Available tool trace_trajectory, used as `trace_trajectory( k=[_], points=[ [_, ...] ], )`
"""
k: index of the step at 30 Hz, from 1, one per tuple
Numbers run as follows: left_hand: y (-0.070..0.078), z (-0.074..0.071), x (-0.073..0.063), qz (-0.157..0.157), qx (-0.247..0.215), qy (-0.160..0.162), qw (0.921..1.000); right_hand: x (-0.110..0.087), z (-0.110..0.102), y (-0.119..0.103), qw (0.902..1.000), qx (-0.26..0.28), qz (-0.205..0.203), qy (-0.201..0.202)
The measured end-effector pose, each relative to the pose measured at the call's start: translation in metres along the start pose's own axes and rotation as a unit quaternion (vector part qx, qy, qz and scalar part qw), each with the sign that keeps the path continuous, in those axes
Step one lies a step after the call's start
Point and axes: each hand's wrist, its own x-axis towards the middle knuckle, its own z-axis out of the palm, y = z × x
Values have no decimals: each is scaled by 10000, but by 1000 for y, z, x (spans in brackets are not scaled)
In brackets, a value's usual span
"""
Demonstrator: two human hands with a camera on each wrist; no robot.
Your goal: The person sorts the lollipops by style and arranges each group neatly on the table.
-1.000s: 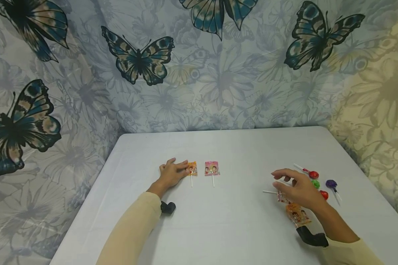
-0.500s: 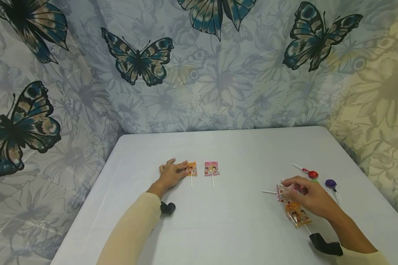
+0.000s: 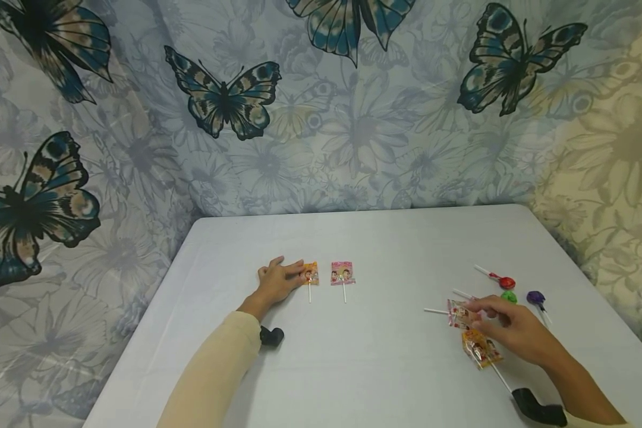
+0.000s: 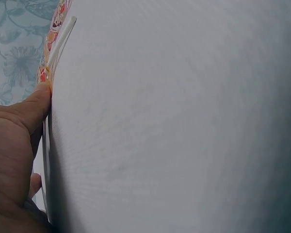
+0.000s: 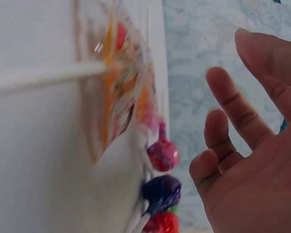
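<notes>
In the head view my left hand (image 3: 277, 282) lies on the table with its outstretched fingers at the left edge of an orange-wrapped lollipop (image 3: 311, 274). The left wrist view has the thumb tip (image 4: 43, 87) right at that wrapper. A pink-wrapped lollipop (image 3: 342, 273) lies just to its right, stick toward me. My right hand (image 3: 519, 328) hovers with loosely bent fingers, overlapping the end of another pink-wrapped lollipop (image 3: 458, 314). Below it lies a second orange-wrapped lollipop (image 3: 481, 349). In the right wrist view the hand's palm and spread fingers hold nothing.
Beyond my right hand lie a red lollipop (image 3: 506, 283), a green one (image 3: 509, 296) and a purple one (image 3: 535, 296). A white stick (image 3: 463, 293) pokes out past the fingers. The white table (image 3: 385, 368) ends at a butterfly-patterned wall covering (image 3: 364, 148).
My right hand has drawn back toward me and to the right, uncovering more of the pink wrapper and the green lollipop. My left hand and the lollipops stay in place.
</notes>
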Motion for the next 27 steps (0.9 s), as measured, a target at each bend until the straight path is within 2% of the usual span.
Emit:
trace_trajectory(
  k=[8,13,21,24,27],
  points=[
    [0,0,0,4,-5,46,10000,-9,-3,13,9993,83,284,-241],
    [-1,2,1,-24,-6,42,10000,-11,-1,20,9992,49,33,-392],
    [-2,2,0,23,-89,43,9999,-13,3,28,9969,-544,-107,-553],
    [-2,2,1,26,-92,50,9999,-10,3,28,9932,-919,113,-713],
    [-2,2,1,-10,-62,41,10000,-7,3,26,9864,-1158,484,-1063]
  ],
)
